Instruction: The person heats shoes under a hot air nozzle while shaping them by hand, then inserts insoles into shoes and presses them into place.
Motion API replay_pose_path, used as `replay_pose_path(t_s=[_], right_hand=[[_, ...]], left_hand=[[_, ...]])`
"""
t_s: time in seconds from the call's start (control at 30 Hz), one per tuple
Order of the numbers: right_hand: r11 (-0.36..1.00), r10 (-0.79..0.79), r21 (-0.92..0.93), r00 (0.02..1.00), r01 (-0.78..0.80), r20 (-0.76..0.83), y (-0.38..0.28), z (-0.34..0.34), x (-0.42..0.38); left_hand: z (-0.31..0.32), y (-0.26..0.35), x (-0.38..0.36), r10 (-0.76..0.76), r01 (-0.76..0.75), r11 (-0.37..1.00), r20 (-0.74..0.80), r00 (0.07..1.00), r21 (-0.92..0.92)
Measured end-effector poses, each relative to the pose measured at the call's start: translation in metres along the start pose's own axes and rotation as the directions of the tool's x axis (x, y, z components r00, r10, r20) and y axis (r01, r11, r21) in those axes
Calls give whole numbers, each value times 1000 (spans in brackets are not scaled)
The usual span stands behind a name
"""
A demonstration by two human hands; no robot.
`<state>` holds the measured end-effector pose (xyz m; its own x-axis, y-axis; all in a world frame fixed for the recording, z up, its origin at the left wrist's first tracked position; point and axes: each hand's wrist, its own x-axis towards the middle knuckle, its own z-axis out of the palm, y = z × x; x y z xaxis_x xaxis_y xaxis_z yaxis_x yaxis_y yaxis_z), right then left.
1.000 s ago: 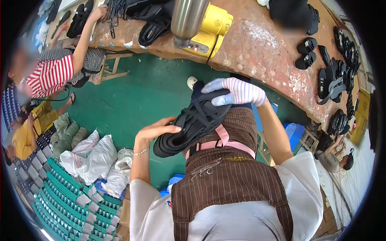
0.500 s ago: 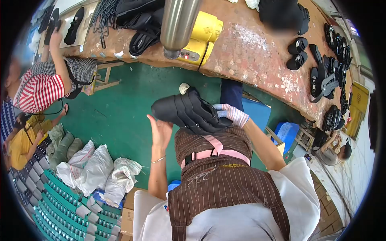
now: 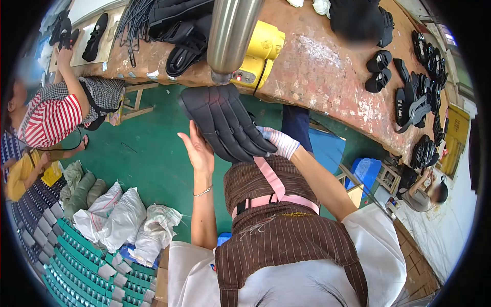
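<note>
A bundle of long black shoe pieces (image 3: 220, 120), layered side by side, is held over my lap; their exact kind is hard to tell. My right hand (image 3: 280, 141), in a striped glove with bare forearm, is closed around the bundle's near right end. My left hand (image 3: 198, 153) is bare, palm up with thumb apart and fingers stretched, against the bundle's left underside. Just beyond the bundle's far end, the steel barrel (image 3: 232, 41) of a yellow heater-like machine (image 3: 264, 43) points down, and a faint reddish glow shows on the black surface beneath it.
The worn workbench (image 3: 327, 77) carries black sandals (image 3: 378, 69) and more footwear at both ends. A co-worker in a striped shirt (image 3: 56, 115) sits at left, handling a black shoe. White sacks (image 3: 123, 215) and green racks (image 3: 92, 261) stand on the floor. A blue stool (image 3: 363, 171) is at right.
The bundle has moved up and left toward the steel barrel and turned so its layered strips face up. Both hands moved with it; the left hand shifted slightly upward.
</note>
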<state>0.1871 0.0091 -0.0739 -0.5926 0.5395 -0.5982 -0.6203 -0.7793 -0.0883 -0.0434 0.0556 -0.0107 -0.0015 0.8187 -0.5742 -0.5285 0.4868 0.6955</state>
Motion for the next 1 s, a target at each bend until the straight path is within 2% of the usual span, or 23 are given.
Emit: replay_pose_path(t_s=[0.03, 0.13, 0.23, 0.33, 0.43, 0.47, 0.57, 0.67, 0.7, 0.77, 0.8, 0.83, 0.9, 0.93, 0.97, 1.0], right_hand=[[1000, 20, 13, 1000, -20, -7, 1, -1, 6], [934, 173, 317, 985, -167, 9, 6, -7, 17], [983, 72, 163, 995, -81, 64, 13, -15, 11], [995, 29, 91, 995, -38, 93, 18, -19, -4], [966, 75, 236, 988, -106, 136, 19, -16, -19], [947, 59, 291, 966, -134, 250, 20, -24, -20], [921, 95, 367, 988, -133, 120, 21, -34, -23], [997, -56, 58, 995, 51, 78, 17, -22, -33], [991, -114, -75, 994, 113, -3, 18, -9, -40], [920, -252, -342, 958, 194, -135, 17, 51, -55], [782, -384, -576, 912, 238, -144, 21, 67, -58], [697, -502, -657, 850, 288, -159, 34, 72, -56], [526, -574, -835, 792, 161, -209, 46, 96, -66], [434, -524, -898, 830, 68, -191, 32, 125, -78], [445, -478, -894, 859, 53, -187, 32, 135, -84], [475, -427, -872, 897, 118, -112, 34, 133, -87]], left_hand=[[-3, 1, 4, 5, -5, 1000, 6, 1000, -6], [-6, 5, 5, 13, -13, 1000, 25, 1000, 19], [-4, 8, -1, 12, -13, 998, 15, 1000, 54], [2, 6, -13, 10, -11, 997, 11, 1000, 72], [12, 3, -18, 7, -9, 996, 22, 1000, 91], [15, 3, -19, 7, -10, 995, 27, 1000, 98], [24, 6, -16, 25, -37, 989, 79, 997, 144], [22, -2, -17, 31, -38, 985, 38, 999, 171], [17, -8, -18, 107, -124, 959, 79, 991, 256], [2, -24, -21, 243, -295, 863, 173, 954, 411], [-7, -31, -22, 299, -375, 793, 229, 926, 480], [-16, -38, -21, 228, -294, 857, 200, 953, 423], [-28, -46, -20, 76, -120, 949, 159, 984, 292], [-30, -38, -24, -82, 53, 986, 179, 980, 161], [-39, -35, -33, -217, 237, 970, 242, 946, -55], [-52, -33, -47, -329, 419, 872, 332, 884, -252]])
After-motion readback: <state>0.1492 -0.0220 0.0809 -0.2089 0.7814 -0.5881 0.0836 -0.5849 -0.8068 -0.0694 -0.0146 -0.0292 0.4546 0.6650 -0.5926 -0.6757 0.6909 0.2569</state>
